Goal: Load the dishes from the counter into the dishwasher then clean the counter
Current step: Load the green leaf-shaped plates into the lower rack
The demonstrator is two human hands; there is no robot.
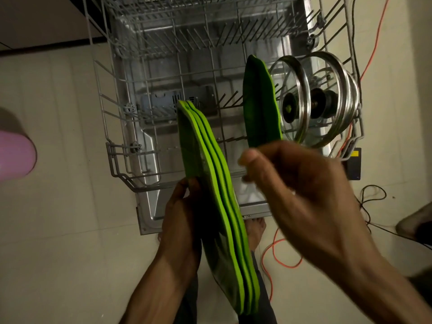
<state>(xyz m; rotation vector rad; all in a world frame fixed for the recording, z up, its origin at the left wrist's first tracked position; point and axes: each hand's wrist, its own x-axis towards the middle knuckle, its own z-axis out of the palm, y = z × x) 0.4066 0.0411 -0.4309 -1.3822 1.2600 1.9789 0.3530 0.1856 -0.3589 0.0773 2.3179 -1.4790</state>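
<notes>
pink thing (16,155): blurry pink blob at the far left edge, can't tell what it is.
floor (58,230): pale tiles all around the machine.
dishwasher door (154,206): folded down flat, shiny metal, with the lower rack (112,146) pulled out over it. Upper rack (187,10) sits further back at the top of the view.
left hand (180,220): gripping a stack of green plates (210,183) on edge, fingers curled round the left side of the stack, held over the front of the door. Looks like three or four plates, hard to count.
bare foot (256,232): peeking out behind the stack, right at the door's front edge.
single green plate (259,101): standing upright in the lower rack's tines, just left of the lids.
right hand (292,178): a bit blurred, fingers loosely bent with thumb and fingertips close together, just below the upright plate. Can't tell if it's touching the plate.
glass lids (313,99): metal-rimmed, parked on edge at the rack's right side, knobs facing sideways.
orange cable (271,253): snaking on the floor right of the door, black wires (371,195) near it.
</notes>
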